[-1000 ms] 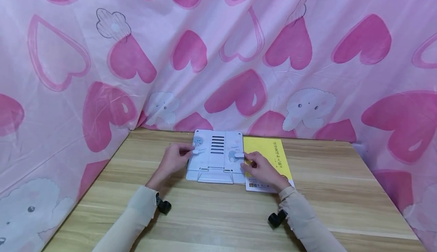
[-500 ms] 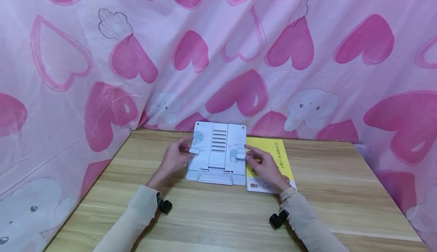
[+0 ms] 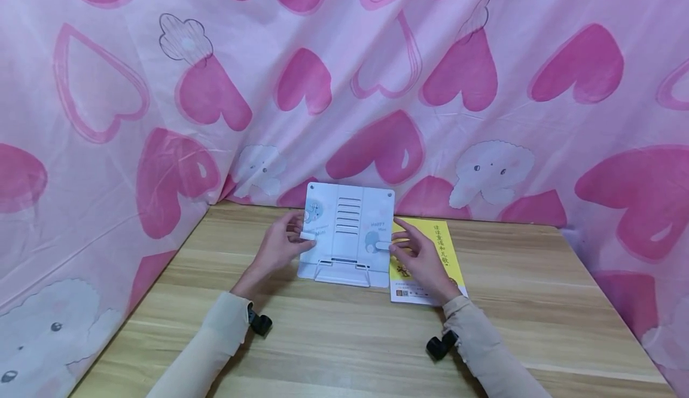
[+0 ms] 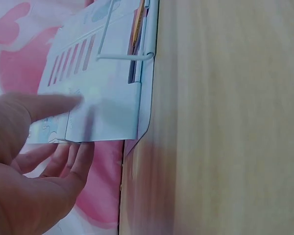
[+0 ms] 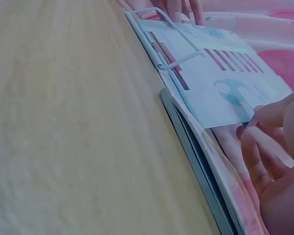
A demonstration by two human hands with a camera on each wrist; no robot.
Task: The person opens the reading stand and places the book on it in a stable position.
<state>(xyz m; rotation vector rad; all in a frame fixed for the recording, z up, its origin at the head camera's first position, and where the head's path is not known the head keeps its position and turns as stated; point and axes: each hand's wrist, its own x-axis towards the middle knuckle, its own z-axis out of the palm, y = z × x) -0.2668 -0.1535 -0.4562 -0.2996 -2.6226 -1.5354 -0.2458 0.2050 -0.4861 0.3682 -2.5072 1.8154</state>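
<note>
A white book stand [image 3: 350, 248] leans back at a steep tilt near the far side of the table, its wire ledge [image 3: 342, 281] at the bottom front. Slots run down its middle, with pale blue cartoon prints on both sides. My left hand [image 3: 276, 247] grips its left edge beside a small white page clip [image 3: 308, 236]. In the left wrist view the thumb [image 4: 63, 105] lies over the front and the other fingers reach behind. At the right edge, my right hand [image 3: 422, 261] pinches the stand by the other page clip [image 3: 383, 245].
A yellow-covered book [image 3: 445, 243] lies flat to the right of the stand, partly under my right hand. The wooden table [image 3: 334, 338] meets a pink heart-print cloth [image 3: 371, 146] right behind the stand. Small black cameras [image 3: 261, 325] sit on both wrists.
The stand's back panel has risen from lying nearly flat to a steeper tilt, its top edge now overlapping the cloth. Both hands have stayed at its sides.
</note>
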